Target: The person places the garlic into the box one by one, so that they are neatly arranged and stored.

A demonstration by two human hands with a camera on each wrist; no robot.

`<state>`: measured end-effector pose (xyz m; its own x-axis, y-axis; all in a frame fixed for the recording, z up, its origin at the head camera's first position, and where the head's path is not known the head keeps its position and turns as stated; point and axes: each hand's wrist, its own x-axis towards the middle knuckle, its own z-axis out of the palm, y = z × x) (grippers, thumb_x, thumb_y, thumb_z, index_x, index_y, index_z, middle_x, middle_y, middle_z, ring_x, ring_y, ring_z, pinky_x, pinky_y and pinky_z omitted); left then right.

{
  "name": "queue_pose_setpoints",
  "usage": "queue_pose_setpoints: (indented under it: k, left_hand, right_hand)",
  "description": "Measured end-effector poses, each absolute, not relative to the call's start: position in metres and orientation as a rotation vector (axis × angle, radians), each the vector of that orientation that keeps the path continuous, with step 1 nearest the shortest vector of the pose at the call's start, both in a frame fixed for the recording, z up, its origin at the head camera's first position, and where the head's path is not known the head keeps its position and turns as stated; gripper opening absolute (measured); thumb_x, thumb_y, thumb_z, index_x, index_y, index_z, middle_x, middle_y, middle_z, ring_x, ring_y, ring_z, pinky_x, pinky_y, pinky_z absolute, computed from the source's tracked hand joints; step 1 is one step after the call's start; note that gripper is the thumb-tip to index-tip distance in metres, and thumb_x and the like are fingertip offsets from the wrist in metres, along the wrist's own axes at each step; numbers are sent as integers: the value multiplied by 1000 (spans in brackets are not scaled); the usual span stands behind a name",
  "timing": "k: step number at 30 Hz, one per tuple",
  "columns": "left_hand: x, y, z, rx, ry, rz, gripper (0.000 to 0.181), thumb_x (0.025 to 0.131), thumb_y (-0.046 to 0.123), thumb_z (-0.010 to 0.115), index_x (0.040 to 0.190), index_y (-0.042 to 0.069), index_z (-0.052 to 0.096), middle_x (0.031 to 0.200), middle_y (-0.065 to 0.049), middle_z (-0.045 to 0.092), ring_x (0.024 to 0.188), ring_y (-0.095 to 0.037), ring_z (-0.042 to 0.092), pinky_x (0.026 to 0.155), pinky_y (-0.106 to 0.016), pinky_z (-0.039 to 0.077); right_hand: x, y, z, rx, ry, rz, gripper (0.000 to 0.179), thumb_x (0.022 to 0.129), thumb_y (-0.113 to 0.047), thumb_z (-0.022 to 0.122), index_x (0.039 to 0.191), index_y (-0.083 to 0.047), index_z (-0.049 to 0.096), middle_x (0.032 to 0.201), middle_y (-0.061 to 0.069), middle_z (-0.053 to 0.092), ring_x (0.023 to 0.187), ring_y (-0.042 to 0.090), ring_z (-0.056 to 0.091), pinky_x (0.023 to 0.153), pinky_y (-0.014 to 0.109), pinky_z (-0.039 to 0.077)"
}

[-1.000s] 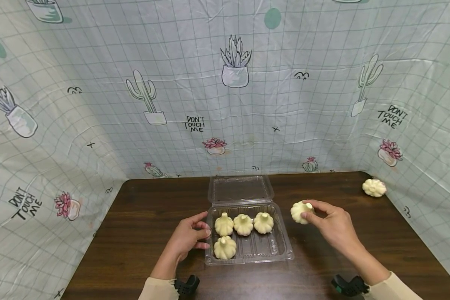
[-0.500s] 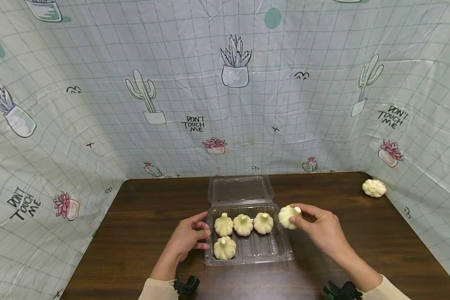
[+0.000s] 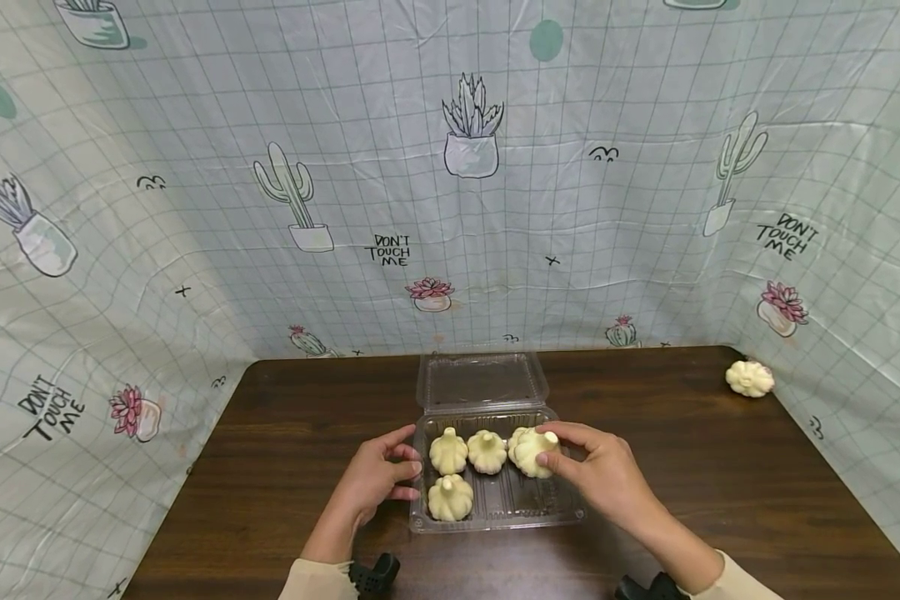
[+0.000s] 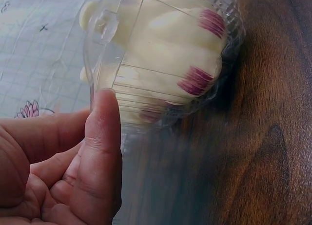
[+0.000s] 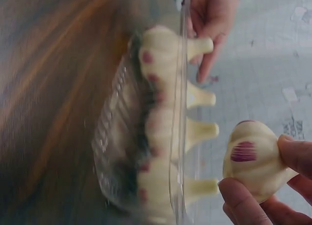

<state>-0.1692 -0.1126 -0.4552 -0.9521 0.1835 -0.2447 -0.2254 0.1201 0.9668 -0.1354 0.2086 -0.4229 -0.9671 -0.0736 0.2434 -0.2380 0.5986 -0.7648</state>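
A clear plastic clamshell container (image 3: 495, 527) lies opened out on the table. Inside, garlic bulbs fill the back row, and one garlic bulb (image 3: 450, 497) sits at the front left. My left hand (image 3: 375, 477) pinches the container's left rim; the left wrist view shows the thumb tip at that edge. Above the right part of the tray, my right hand (image 3: 607, 475) holds a garlic bulb (image 3: 532, 452) between thumb and fingers. That held bulb (image 5: 256, 159) shows a purple patch in the right wrist view and partly covers the back-right bulb in the head view.
Another garlic bulb (image 3: 750, 378) lies at the table's far right corner. The container's lid (image 3: 483, 379) leans back behind the tray. A patterned cloth curtain (image 3: 495, 217) encloses the dark wooden table (image 3: 292, 433) at the back and sides.
My right hand has carried its garlic bulb leftward, from beside the container to over its right part. The left hand has stayed at the left rim.
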Motion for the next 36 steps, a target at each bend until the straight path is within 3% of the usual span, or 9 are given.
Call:
queue_pose_setpoints:
  k: [8,23,30,33,36]
  left_hand:
    - [-168,-112,-455,-37,2098,1905,66,96,-11,65,158,-4,43,122,-22,59,87,-22,63,61,-35,66]
    - [-169,-113,-456,-30,2101,1896,66,96,-11,65,158,-4,43,121,-22,59,87,-22,63,61,-36,67]
    - [-169,-113,-457,-28,2104,1893,66,96,-11,65,158,-4,43,119,-22,59,87,-22,63,61,-36,67]
    - [-169,-113,-457,-30,2107,1891,66,96,-11,65,158,-4,43,120,-22,60,87,-22,63,61,-36,67]
    - [-169,-113,-457,-33,2110,1888,66,96,-11,65,158,-4,43,120,-22,60,87,-22,63,61,-36,67]
  right_hand:
    - [-132,185,-436,350,-2682,1390,30,87,-20,87,117,-20,81,127,5,75,119,29,71,98,46,62]
    - [-134,167,-448,432,-2757,1312,29,84,-23,89,112,-20,83,120,7,78,115,29,73,94,47,63]
    - [-136,163,-453,446,-2818,1279,29,83,-21,90,110,-19,83,116,7,79,83,7,62,76,26,57]
    - [-137,162,-454,461,-2827,1249,28,82,-23,90,109,-20,84,114,5,80,82,5,62,74,24,55]
    - [-138,162,-456,473,-2831,1219,27,81,-25,91,108,-22,84,112,3,80,92,10,70,78,27,59]
